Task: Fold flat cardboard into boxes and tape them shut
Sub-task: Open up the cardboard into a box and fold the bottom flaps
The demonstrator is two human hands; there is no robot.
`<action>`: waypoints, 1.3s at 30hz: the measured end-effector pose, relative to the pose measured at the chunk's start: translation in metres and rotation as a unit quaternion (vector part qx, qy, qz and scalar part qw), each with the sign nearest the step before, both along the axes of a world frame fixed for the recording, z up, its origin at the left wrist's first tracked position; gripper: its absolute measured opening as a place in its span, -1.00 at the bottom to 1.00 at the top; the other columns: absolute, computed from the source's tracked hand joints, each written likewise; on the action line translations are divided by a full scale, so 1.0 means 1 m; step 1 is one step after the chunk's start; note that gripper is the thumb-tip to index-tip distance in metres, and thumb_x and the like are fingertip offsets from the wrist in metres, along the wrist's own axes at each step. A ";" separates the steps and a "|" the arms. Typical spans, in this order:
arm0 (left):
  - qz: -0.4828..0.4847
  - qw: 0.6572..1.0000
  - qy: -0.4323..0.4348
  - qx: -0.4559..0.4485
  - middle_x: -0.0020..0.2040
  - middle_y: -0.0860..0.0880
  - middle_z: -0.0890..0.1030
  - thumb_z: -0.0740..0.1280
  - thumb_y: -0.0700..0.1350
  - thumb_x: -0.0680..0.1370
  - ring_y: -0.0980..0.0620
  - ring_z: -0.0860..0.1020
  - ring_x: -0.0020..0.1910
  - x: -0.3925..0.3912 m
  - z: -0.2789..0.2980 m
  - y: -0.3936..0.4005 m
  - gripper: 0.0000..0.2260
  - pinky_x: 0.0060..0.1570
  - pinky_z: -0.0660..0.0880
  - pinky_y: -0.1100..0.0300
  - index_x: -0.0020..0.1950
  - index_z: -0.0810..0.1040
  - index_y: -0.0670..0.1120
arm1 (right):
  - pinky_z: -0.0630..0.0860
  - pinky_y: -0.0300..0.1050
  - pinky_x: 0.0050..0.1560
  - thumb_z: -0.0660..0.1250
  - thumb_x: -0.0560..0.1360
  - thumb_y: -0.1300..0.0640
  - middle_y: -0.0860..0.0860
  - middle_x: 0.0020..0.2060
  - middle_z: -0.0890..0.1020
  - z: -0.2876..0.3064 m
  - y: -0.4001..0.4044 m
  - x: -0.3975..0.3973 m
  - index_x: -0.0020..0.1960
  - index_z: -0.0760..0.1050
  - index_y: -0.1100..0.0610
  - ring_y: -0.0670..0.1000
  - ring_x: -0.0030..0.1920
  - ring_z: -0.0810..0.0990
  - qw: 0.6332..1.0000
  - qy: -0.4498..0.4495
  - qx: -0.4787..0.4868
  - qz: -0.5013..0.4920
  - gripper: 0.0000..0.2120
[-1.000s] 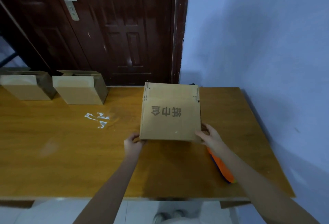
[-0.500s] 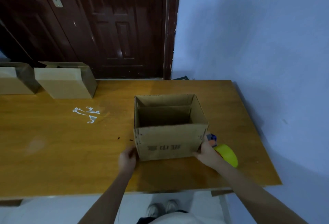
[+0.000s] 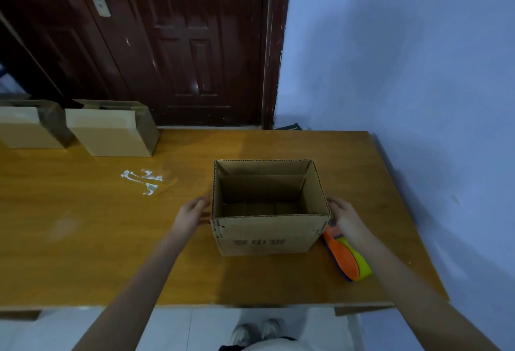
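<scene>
From the head view, an open-topped cardboard box point(image 3: 269, 208) stands upright on the wooden table point(image 3: 83, 239), near its front right part, with its mouth facing up and one flap standing inside along the far wall. The left hand point(image 3: 191, 215) lies against the box's left wall with fingers fairly straight, pressing rather than clutching. The right hand point(image 3: 344, 218) lies against the box's right wall in the same way, fingers relaxed and flat to the cardboard; neither hand is wrapped round anything. Just right of the box, partly under the right wrist, lies an orange and yellow tape dispenser point(image 3: 349, 260). Two finished boxes point(image 3: 108, 133) stand well to the far left of the box, by the dark door point(image 3: 178, 44).

The step in hand looks like setting the formed box squarely down, bottom already closed. Next, I judge, the top flaps need folding inward to meet, then the right hand must pick up the tape dispenser beside it and run tape along the seam.
</scene>
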State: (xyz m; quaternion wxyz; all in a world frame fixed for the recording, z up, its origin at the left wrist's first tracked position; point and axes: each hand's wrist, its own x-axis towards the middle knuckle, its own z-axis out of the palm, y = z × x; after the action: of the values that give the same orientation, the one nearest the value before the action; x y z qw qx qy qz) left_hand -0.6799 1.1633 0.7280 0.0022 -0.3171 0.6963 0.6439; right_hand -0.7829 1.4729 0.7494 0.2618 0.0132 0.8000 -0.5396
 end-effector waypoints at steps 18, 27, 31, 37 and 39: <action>-0.118 0.992 0.001 -0.049 0.30 0.00 0.45 0.31 0.11 0.52 0.04 0.47 0.15 -0.016 0.023 0.002 -0.47 -0.17 0.46 0.28 0.45 0.31 -0.01 | 0.49 -0.11 0.09 0.28 0.38 -0.19 0.06 0.13 0.60 0.011 -0.005 -0.026 0.24 0.47 0.11 0.03 0.16 0.56 0.990 -0.087 -0.109 0.022 -0.46; -0.109 0.987 0.042 -0.107 0.26 -0.02 0.44 0.39 -0.09 0.50 0.03 0.53 0.07 -0.022 0.013 0.006 -0.46 -0.19 0.48 0.33 0.44 0.29 -0.03 | 0.46 -0.20 -0.06 0.21 0.56 0.06 0.03 0.08 0.59 0.006 -0.003 -0.023 0.26 0.43 0.10 -0.02 0.09 0.56 0.987 -0.089 -0.134 0.019 -0.70; -0.136 0.979 0.111 -0.108 0.16 0.14 0.50 0.35 -0.20 0.53 -0.04 0.50 0.22 -0.018 0.004 0.001 -0.73 0.13 0.52 0.01 0.14 0.49 0.12 | 0.45 -0.22 -0.06 0.25 0.50 0.01 0.03 0.11 0.59 0.004 -0.001 -0.020 0.27 0.43 0.10 -0.03 0.12 0.55 0.985 -0.090 -0.146 0.015 -0.63; -0.219 0.970 0.013 -0.100 0.41 0.10 0.26 0.47 0.03 0.39 -0.02 0.29 0.40 -0.016 0.011 0.000 -0.51 0.30 0.34 0.10 0.30 0.48 0.10 | 0.48 -0.07 0.14 0.34 0.36 -0.06 0.05 0.14 0.58 -0.003 -0.002 -0.021 0.27 0.45 0.08 0.04 0.21 0.52 0.985 -0.087 -0.149 0.006 -0.49; -0.251 0.963 -0.012 -0.101 0.50 0.09 0.14 0.50 0.25 0.27 -0.01 0.20 0.45 -0.012 0.013 -0.002 -0.34 0.35 0.30 0.07 0.33 0.42 0.20 | 0.49 -0.02 0.18 0.37 0.38 -0.04 0.07 0.16 0.56 -0.007 -0.004 -0.022 0.22 0.46 0.04 0.06 0.22 0.52 0.985 -0.085 -0.150 0.001 -0.56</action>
State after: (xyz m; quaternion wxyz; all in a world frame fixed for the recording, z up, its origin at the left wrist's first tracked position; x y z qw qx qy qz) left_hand -0.6924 1.1612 0.7413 0.1404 -0.1380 0.8147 0.5455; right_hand -0.8047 1.4693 0.7420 0.3284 0.0184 0.6852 -0.6499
